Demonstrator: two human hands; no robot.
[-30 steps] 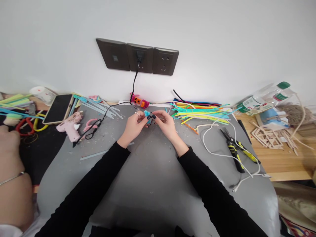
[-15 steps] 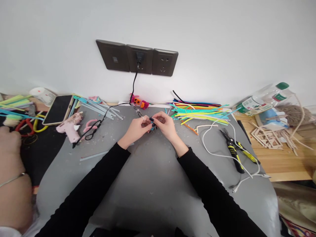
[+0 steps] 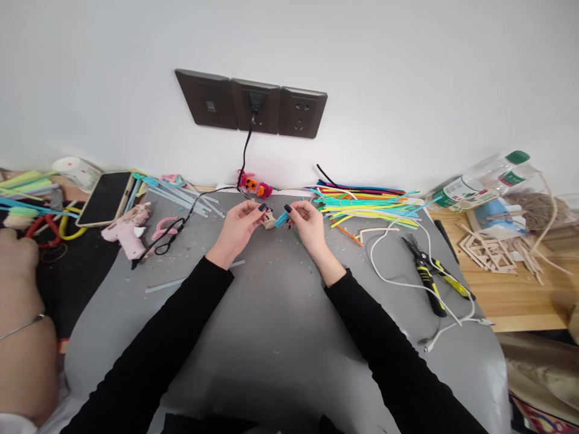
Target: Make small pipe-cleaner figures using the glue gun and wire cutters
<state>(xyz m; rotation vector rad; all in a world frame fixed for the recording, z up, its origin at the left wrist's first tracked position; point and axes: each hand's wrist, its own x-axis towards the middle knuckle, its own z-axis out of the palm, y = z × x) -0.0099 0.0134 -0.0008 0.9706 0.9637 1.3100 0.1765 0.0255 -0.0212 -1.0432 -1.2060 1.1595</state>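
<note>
"Blue pipe-cleaner piece (image 3: 281, 219): where is it, exactly?"

"Over the far middle of the gray mat (image 3: 275, 337), between the two hands. The right hand (image 3: 307, 228) has it pinched between thumb and fingertips, so those fingers are closed on it."

"And the left hand?"

"The left hand (image 3: 236, 229) is just to its left, thumb and fingers drawn together at the edge of a small beige piece (image 3: 269, 223). That piece lies right beside the blue one; whether they are joined is too small to tell."

"Which step does this look like?"

"Handwork on small parts, I would judge: bringing the two pieces together or adjusting how they meet. The next move seems to call for a light, steady pinch on both sides and a clear view of where they meet."

"How are the arms posed?"

"Both reach forward in black sleeves (image 3: 158, 337), slanting inward from the near left and near right. The hands face each other, with dark-nailed thumbs uppermost and fingers curled; some fingertips are hidden."

"What lies around them?"

"A pink glue gun (image 3: 126, 234) to the left, a bundle of colored pipe cleaners (image 3: 362, 208) at far right, and yellow-and-black pliers (image 3: 429, 268) nearer on the right."
</note>
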